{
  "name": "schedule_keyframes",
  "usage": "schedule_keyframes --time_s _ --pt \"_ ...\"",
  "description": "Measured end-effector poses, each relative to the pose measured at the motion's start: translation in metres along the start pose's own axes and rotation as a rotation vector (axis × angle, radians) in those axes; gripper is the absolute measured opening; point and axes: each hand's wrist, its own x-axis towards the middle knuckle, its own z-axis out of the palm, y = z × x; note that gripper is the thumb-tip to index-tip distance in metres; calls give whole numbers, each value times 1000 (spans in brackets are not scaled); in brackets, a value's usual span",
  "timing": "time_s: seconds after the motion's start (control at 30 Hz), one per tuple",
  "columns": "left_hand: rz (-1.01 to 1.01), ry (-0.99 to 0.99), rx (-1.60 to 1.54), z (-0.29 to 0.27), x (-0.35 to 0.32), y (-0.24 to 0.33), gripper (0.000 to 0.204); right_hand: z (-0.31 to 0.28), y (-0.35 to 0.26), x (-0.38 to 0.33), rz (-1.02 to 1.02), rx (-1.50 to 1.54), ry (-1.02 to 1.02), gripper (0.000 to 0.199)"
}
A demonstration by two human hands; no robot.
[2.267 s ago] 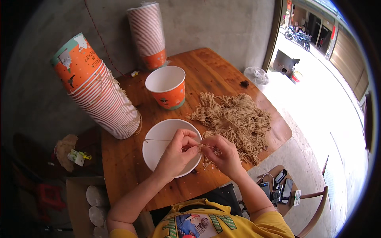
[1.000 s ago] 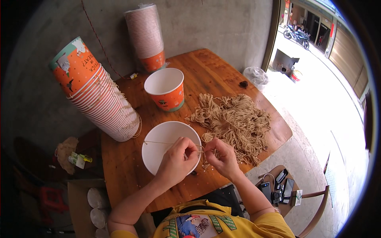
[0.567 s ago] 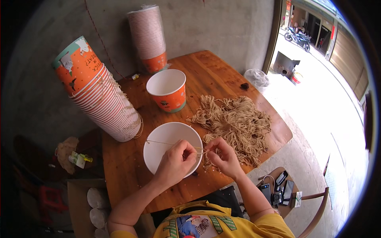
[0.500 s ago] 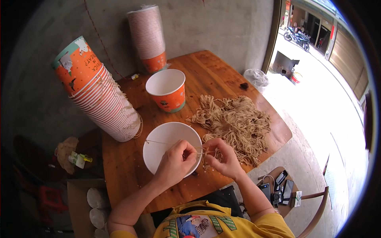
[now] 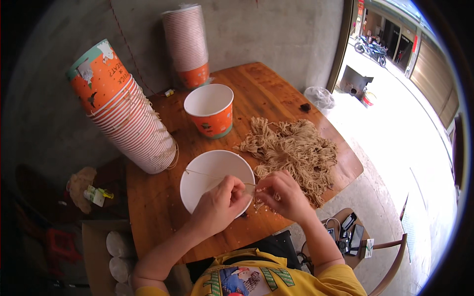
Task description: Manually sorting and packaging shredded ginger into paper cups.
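Observation:
A white-lined paper bucket (image 5: 198, 186) sits at the near side of the wooden table, its open mouth toward me. A thin beige cord (image 5: 207, 174) runs from the bucket's far-left rim across its mouth to my fingers. My left hand (image 5: 217, 204) is over the bucket's right half, thumb and fingers closed on the cord. Just right of the rim, my right hand (image 5: 287, 196) pinches the same cord, its fingertips close to the left hand's. The cord's exact path between the fingertips is too small to tell. Beside my right hand lies a tangled pile of beige cords (image 5: 296, 148).
An orange paper bucket (image 5: 212, 122) stands upright behind. A tall leaning stack of buckets (image 5: 131, 111) with cord handles is at left, and a wrapped stack (image 5: 186, 47) stands by the wall. A wooden chair (image 5: 395, 266) holding small devices is at lower right; a carton (image 5: 96, 246) is lower left.
My right hand has turned, its fingers drawing closer together on the cord. My left hand stays nearly in place, still pinching. The whole view has shifted slightly.

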Motion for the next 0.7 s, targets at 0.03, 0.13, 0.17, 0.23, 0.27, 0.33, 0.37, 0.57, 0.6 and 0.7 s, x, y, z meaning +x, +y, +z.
schedule_keyframes --time_s 0.03,0.13,0.17,0.23,0.27,0.33,0.37,0.57,0.6,0.7 --pt "-85 -85 -11 -4 -2 4 23 -10 -2 3 62 33 -46 18" --pt "-104 -273 154 -18 -11 11 24 -27 2 10 -11 -51 -95 16" --pt "-105 -269 153 -21 -15 10 24 -31 2 13 -88 -104 -115 16" --pt "103 -217 272 -29 -24 7 20 -33 0 16 -71 -105 -172 15" --pt "99 -210 272 -33 -27 6 20 -31 -1 19 -98 -107 -174 15" --pt "244 -146 413 -45 -35 3 15 -25 -3 24 -135 -103 -181 14" --pt "236 -137 417 -51 -39 0 15 -18 -5 28 -183 -76 -171 15" --pt "116 -87 402 -77 -66 -11 17 33 -23 45 -281 136 -134 14" --pt "56 -35 333 -72 -68 -9 16 42 -24 46 -266 174 -102 13" --pt "67 206 212 -47 -69 -18 18 58 -38 45 -158 329 -92 10"
